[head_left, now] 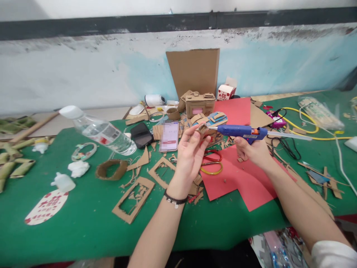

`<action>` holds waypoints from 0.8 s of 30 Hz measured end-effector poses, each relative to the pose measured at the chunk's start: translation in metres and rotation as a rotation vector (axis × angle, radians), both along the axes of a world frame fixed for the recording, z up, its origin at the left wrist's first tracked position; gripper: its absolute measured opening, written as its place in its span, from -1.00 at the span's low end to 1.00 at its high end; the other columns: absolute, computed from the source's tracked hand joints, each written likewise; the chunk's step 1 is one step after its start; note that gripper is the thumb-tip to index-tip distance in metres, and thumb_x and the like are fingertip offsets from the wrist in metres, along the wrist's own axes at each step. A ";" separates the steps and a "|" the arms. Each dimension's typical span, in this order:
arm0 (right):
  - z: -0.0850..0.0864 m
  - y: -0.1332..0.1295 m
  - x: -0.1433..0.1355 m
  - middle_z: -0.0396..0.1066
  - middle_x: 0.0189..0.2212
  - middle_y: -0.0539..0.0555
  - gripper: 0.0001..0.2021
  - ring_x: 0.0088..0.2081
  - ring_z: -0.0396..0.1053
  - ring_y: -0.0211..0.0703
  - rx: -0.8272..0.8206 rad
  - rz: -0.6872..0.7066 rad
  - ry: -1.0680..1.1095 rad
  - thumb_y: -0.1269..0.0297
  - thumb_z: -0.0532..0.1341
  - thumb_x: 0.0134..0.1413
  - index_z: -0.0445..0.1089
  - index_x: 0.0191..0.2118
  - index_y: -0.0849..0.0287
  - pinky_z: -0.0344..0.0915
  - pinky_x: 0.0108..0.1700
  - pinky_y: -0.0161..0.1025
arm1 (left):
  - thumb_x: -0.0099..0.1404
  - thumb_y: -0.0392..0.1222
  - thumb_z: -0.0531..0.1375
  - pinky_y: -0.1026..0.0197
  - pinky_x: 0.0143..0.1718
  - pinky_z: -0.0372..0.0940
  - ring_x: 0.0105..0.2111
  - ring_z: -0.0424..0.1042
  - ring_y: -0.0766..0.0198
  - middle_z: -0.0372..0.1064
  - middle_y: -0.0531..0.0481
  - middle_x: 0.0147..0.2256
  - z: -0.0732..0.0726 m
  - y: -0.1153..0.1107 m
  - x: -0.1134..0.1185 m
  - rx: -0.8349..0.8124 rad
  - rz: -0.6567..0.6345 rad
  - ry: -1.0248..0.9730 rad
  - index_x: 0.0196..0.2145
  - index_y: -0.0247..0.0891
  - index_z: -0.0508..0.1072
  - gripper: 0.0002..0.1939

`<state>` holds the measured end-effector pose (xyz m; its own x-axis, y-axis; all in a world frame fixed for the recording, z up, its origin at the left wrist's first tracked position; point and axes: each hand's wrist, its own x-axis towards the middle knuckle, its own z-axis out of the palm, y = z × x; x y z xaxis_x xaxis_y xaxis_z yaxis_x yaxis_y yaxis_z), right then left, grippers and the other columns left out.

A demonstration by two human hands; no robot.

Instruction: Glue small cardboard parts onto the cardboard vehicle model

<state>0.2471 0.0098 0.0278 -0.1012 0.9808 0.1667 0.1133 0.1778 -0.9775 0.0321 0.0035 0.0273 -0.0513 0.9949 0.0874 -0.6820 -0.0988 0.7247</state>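
Note:
Between its thumb and fingers, my left hand [189,154] pinches a small cardboard piece [202,129]. My right hand [253,150] is wrapped round the handle of a blue glue gun [234,130], with a glue stick [290,135] sticking out of its back. The gun's nozzle points left and is at the cardboard piece; whether they touch cannot be told. Scissors with red and yellow handles [212,168] lie just right of my left hand, on red paper [253,186]. Behind my hands stands a cardboard camera-like model [200,104].
A tilted water bottle [97,130], a black phone [141,134] and a lit phone [169,137] are at the left. Cardboard frames [134,200] and scraps lie on the green table [92,238]. Yellow cable [309,115] and bagged sticks [320,111] are at the right.

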 end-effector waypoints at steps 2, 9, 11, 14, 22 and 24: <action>-0.002 0.000 0.001 0.23 -0.79 -0.08 -0.35 -0.76 0.17 -0.24 -0.008 -0.001 0.004 -0.46 0.44 0.08 0.32 -0.55 0.03 0.26 -0.69 -0.19 | 0.23 -0.05 0.61 0.19 0.16 0.52 0.20 0.61 0.14 0.62 -0.02 0.19 0.000 0.000 0.000 -0.001 0.003 -0.004 -0.08 -0.10 0.64 -0.64; 0.000 -0.001 0.003 0.38 -0.68 -0.02 -0.38 -0.69 0.29 -0.24 0.045 0.035 0.036 -0.40 0.41 0.18 0.40 -0.51 0.09 0.26 -0.65 -0.24 | 0.20 -0.12 0.62 0.22 0.13 0.54 0.21 0.61 0.13 0.60 -0.02 0.23 0.000 0.000 -0.001 0.003 0.029 -0.003 -0.07 -0.10 0.67 -0.62; 0.005 -0.001 0.001 0.57 -0.49 0.06 -0.42 -0.61 0.41 -0.22 0.084 0.055 0.067 -0.39 0.41 0.19 0.50 -0.37 0.11 0.38 -0.57 -0.23 | 0.21 -0.13 0.62 0.21 0.17 0.53 0.26 0.58 0.10 0.58 -0.04 0.26 0.000 0.000 -0.001 -0.012 0.046 0.009 -0.02 -0.10 0.67 -0.59; 0.009 0.000 -0.001 0.67 -0.29 0.15 -0.43 -0.43 0.57 -0.13 0.123 0.084 0.110 -0.39 0.43 0.17 0.56 -0.26 0.11 0.55 -0.37 -0.18 | 0.20 -0.14 0.62 0.22 0.20 0.51 0.29 0.56 0.09 0.59 -0.05 0.26 0.001 0.000 -0.001 -0.015 0.058 0.000 0.01 -0.10 0.68 -0.56; 0.001 -0.001 0.002 0.52 -0.54 0.06 -0.39 -0.49 0.47 -0.14 0.094 0.017 0.009 -0.43 0.39 0.16 0.54 -0.35 0.12 0.42 -0.51 -0.25 | 0.16 -0.09 0.64 0.23 0.15 0.54 0.29 0.56 0.05 0.60 -0.06 0.25 -0.001 0.001 -0.002 0.005 0.062 0.015 0.01 -0.10 0.69 -0.53; 0.001 -0.002 0.002 0.49 -0.58 0.05 -0.36 -0.53 0.43 -0.15 0.086 -0.030 -0.004 -0.47 0.39 0.13 0.50 -0.41 0.12 0.39 -0.54 -0.25 | 0.16 -0.08 0.64 0.19 0.18 0.54 0.32 0.54 0.01 0.59 -0.07 0.26 -0.003 0.002 -0.003 0.016 0.057 0.029 0.02 -0.10 0.68 -0.51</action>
